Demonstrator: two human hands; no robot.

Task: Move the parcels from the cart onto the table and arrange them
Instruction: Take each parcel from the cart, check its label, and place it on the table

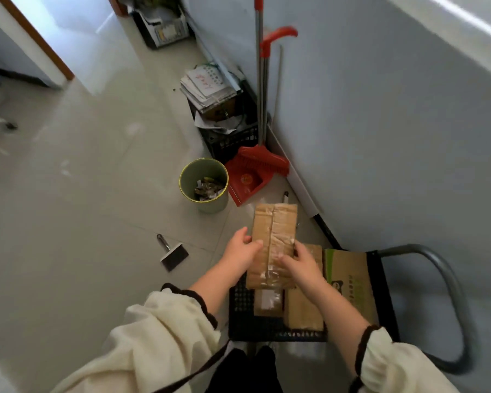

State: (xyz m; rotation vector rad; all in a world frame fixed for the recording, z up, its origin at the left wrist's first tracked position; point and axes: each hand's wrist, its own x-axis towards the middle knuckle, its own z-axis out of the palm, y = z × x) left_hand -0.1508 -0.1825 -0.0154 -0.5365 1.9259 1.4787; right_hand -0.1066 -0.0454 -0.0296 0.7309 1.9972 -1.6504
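Observation:
A long brown cardboard parcel (272,236) sealed with clear tape is held above the black cart (250,321). My left hand (240,252) grips its left edge and my right hand (301,265) grips its right side, thumb on top. On the cart deck lie a small parcel with a white label (268,303), a plain brown parcel (304,313) and a box with green print (349,276). The cart's grey handle (448,279) curves round at the right. No table is in view.
A green bin (203,184) with scraps stands on the floor ahead, next to a red dustpan and broom (253,171). A black crate stacked with papers (219,109) sits by the wall. A scraper (172,251) lies on the tiles at left.

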